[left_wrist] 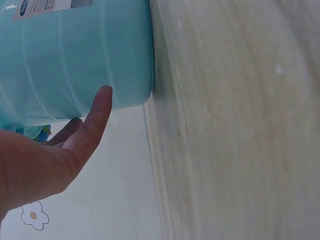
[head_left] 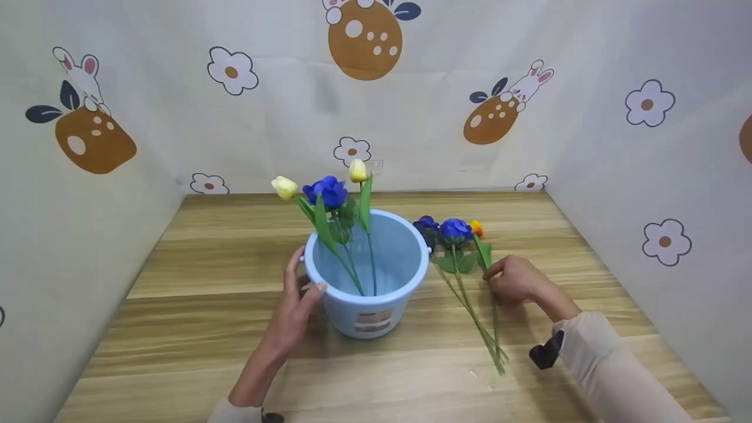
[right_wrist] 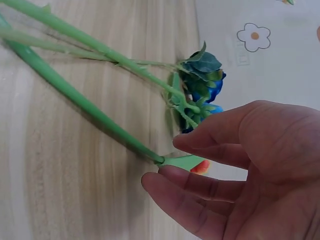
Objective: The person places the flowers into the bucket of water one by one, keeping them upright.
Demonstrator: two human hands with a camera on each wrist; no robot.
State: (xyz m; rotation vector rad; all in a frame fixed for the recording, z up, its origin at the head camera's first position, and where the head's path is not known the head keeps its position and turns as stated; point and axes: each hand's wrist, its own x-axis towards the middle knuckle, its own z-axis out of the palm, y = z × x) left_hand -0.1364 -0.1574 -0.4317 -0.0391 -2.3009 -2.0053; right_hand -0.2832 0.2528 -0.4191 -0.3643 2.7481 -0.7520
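A light blue bucket (head_left: 364,317) stands upright with two pale yellow tulips (head_left: 285,187) and a blue rose (head_left: 326,192) leaning inside it. My left hand (head_left: 294,311) holds its left side, thumb at the rim and fingers along the outer wall. In the left wrist view a finger touches the ribbed bucket wall (left_wrist: 80,60). Right of the bucket lie two more blue roses (head_left: 456,231) and an orange tulip (head_left: 476,228), their stems crossing. My right hand (head_left: 517,279) is at the tulip's stem; in the right wrist view its thumb and fingers are spread apart around the green leaf (right_wrist: 182,162).
The wood-grain table (head_left: 194,329) is bounded at the back and both sides by pale cloth walls (head_left: 282,123) printed with rabbits, oranges and flowers. The loose stems (head_left: 493,346) point toward the table's front. A white handle knob (head_left: 429,250) juts from the bucket's right rim.
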